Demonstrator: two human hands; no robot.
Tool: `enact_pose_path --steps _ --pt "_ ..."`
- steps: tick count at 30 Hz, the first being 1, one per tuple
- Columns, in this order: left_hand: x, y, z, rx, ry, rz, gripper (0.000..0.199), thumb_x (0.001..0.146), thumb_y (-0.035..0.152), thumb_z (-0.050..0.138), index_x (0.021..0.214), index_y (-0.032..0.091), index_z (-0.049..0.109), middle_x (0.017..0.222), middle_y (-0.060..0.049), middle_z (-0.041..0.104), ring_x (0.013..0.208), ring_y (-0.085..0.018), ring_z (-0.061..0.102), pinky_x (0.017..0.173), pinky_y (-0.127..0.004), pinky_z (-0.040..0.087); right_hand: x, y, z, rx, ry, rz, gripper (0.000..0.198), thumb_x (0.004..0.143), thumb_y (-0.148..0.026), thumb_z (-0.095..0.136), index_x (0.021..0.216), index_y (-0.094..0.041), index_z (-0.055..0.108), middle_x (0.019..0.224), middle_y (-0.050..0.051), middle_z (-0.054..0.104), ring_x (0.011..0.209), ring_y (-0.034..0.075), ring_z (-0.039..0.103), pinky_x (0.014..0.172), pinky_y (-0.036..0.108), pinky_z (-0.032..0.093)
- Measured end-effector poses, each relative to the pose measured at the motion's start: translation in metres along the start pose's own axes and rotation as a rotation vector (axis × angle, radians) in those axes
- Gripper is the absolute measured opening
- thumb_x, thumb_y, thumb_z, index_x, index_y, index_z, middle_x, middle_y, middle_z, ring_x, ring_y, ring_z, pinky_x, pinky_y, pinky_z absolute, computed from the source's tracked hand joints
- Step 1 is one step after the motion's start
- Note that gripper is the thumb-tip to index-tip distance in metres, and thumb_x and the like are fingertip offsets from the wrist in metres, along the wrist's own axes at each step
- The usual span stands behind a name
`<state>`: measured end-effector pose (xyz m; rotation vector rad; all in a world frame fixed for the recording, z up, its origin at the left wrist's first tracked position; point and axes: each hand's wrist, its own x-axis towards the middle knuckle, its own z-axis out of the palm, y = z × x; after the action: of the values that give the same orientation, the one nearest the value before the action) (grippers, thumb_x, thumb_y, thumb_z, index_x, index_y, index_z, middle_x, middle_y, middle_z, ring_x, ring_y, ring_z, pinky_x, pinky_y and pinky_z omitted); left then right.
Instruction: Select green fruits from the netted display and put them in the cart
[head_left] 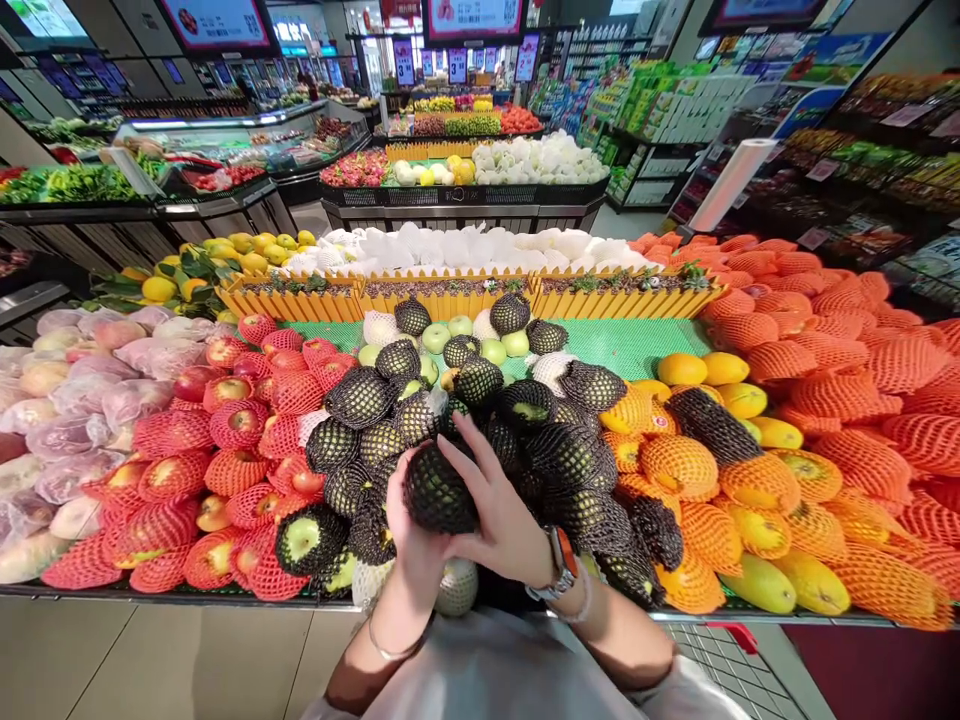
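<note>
Between both hands is a round, dark-looking fruit in a black foam net (440, 490), lifted just over the pile at the display's front. My left hand (411, 535) cups it from the left and below. My right hand (504, 505), with a watch on the wrist, curves around its right side, fingers over the top. Its exact kind is hidden by the net. Around the hands lie several green apples in black nets, one showing its top (304, 537) at the left. A pale netted fruit (456, 587) sits below my hands.
Apples in red nets (238, 425) lie to the left, bagged fruit (112, 385) beyond them. Mangoes in orange nets (679, 465) lie to the right, with red-netted fruit (847, 350) farther over. A yellow fence planter (450, 298) crosses behind. A shopping cart (720, 650) stands low right.
</note>
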<state>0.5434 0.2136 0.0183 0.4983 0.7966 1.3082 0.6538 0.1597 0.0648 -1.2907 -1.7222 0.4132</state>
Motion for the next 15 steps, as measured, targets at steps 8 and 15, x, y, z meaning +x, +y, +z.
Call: enact_pose_path --steps 8,15 --pt "0.001 0.019 0.032 -0.11 -0.118 -0.133 0.046 0.093 0.058 0.046 0.117 0.025 0.069 0.128 -0.007 0.068 0.124 -0.025 0.059 0.109 -0.043 0.043 0.022 0.017 -0.041 0.171 -0.056 0.123 0.074 0.077 -0.04 0.079 0.139 -0.026 0.041 0.136 0.011 0.052 0.129 0.029 0.052 0.112 0.048 0.043" --pt "0.022 0.048 0.022 -0.224 -0.066 0.089 0.037 0.09 0.039 0.052 0.118 0.02 0.066 0.126 -0.013 0.069 0.131 -0.027 0.056 0.12 -0.05 0.029 0.111 0.125 -0.129 -0.63 -0.044 0.404 0.069 0.083 -0.034 0.07 0.14 -0.02 0.033 0.141 0.016 0.042 0.134 0.032 0.045 0.111 0.048 0.039"
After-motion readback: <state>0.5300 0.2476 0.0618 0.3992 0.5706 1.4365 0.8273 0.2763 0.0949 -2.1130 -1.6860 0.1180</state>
